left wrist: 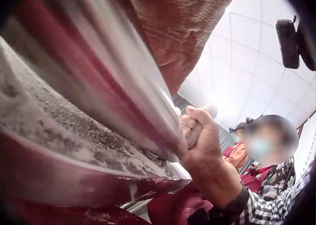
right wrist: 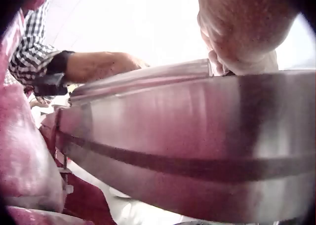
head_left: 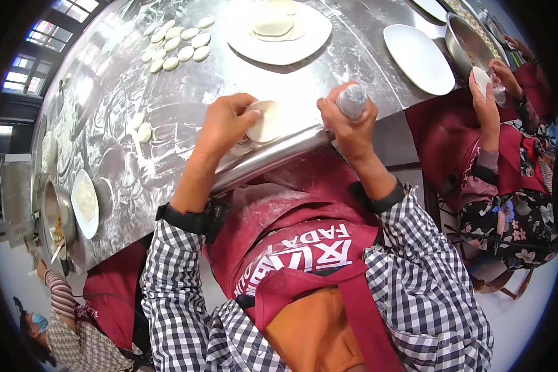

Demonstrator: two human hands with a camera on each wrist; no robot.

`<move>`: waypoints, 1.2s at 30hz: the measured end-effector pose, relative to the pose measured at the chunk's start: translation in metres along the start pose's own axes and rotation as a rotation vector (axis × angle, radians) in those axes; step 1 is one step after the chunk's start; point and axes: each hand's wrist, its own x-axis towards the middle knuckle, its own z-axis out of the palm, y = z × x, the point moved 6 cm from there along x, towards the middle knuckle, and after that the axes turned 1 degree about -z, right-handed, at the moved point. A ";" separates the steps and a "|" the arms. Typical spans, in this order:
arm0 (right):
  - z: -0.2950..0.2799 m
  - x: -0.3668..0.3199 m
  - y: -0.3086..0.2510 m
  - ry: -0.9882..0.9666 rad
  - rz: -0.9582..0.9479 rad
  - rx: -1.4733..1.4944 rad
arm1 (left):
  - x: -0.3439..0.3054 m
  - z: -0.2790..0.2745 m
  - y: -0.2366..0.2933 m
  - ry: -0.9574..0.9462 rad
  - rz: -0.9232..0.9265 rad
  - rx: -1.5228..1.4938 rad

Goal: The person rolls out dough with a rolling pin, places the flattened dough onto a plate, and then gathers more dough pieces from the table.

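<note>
The right grip is clenched in a fist round a small rolling pin. The pin's floury grey end pokes out above the knuckles, right at the near edge of the steel tabletop. In the left wrist view, that fist shows curled tight just past the steel rim.

The left grip pinches a round dough wrapper by its near edge, fingers curled over it. The wrapper lies flat on the floured steel between the two hands, just beside the pin.

A couple of loose dough pieces sit on the flour to the left of the left wrist. Further across, a cluster of cut dough lumps lies in rows, and next to them a large white plate carries a few finished wrappers. An empty white plate stands to the right of it, near a metal bowl.

A second person at the right end — flowered sleeves, red apron — holds a wrapper in one hand. At the left end there is a small plate with a wrapper on it.
</note>
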 end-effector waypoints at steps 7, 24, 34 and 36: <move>0.039 0.048 0.011 0.015 -0.148 0.013 | 0.003 0.002 0.024 0.047 0.090 0.169; 0.026 0.033 0.008 0.004 -0.103 -0.015 | -0.015 -0.006 -0.002 0.062 -0.010 -0.067; 0.008 0.012 0.003 -0.001 -0.025 -0.009 | 0.001 -0.001 -0.003 -0.016 0.026 0.026; 0.001 0.000 -0.006 -0.004 -0.012 -0.010 | -0.003 -0.002 -0.003 -0.033 -0.014 -0.212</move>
